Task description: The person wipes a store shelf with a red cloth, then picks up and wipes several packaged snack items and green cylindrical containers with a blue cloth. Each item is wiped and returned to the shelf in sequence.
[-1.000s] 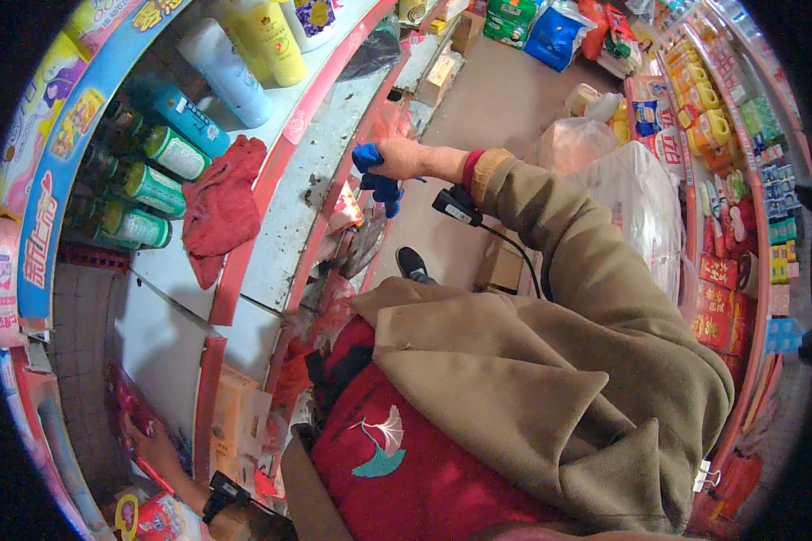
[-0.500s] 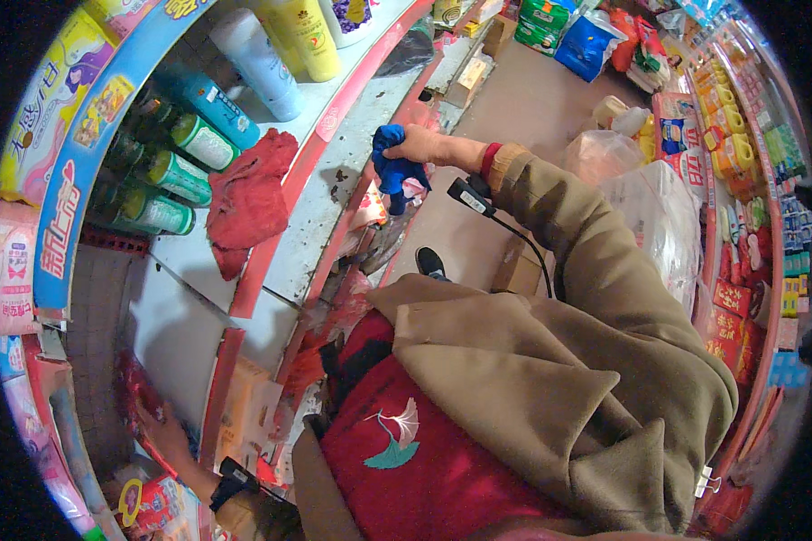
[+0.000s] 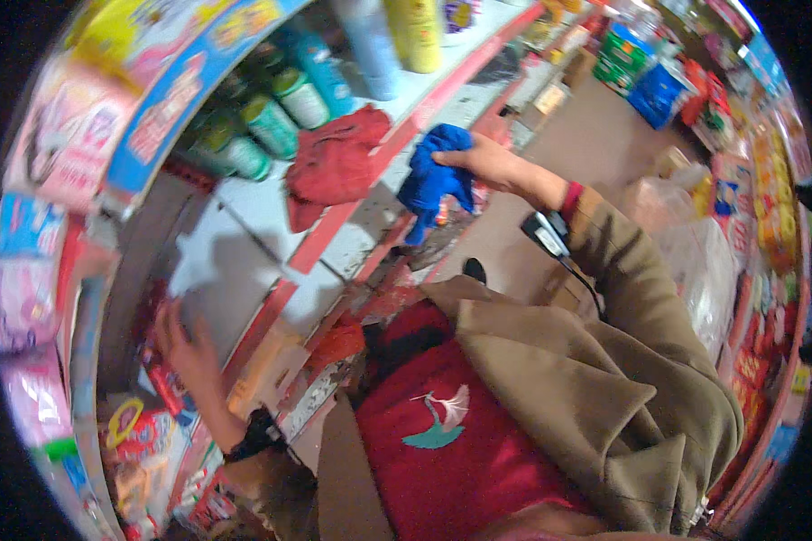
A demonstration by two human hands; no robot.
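Note:
My right hand [image 3: 492, 164] grips a bunched blue cloth [image 3: 438, 180] in front of the shelf edge. Part of the cloth hangs down below my fingers. At the lower left, my left hand [image 3: 189, 356] reaches over the pale shelf [image 3: 244, 261] with fingers spread, slightly blurred. Beside and partly behind it is a dark red package [image 3: 160, 377]; whether my fingertips touch it I cannot tell. A crumpled red cloth [image 3: 338, 162] lies on the shelf, draped over its red front strip, between my two hands.
Green-capped bottles [image 3: 266, 124], a blue-white can [image 3: 370, 54] and a yellow bottle [image 3: 415, 36] stand on the shelf. Small colourful packets [image 3: 153, 433] lie below my left hand. Plastic-wrapped goods [image 3: 695, 270] and stocked shelves line the right. Bags [image 3: 654, 90] sit on the floor at the back.
The view has shifted, so the shelves sit further right. My left hand has come off the dark red package and its fingers have spread. My right hand still holds the blue cloth.

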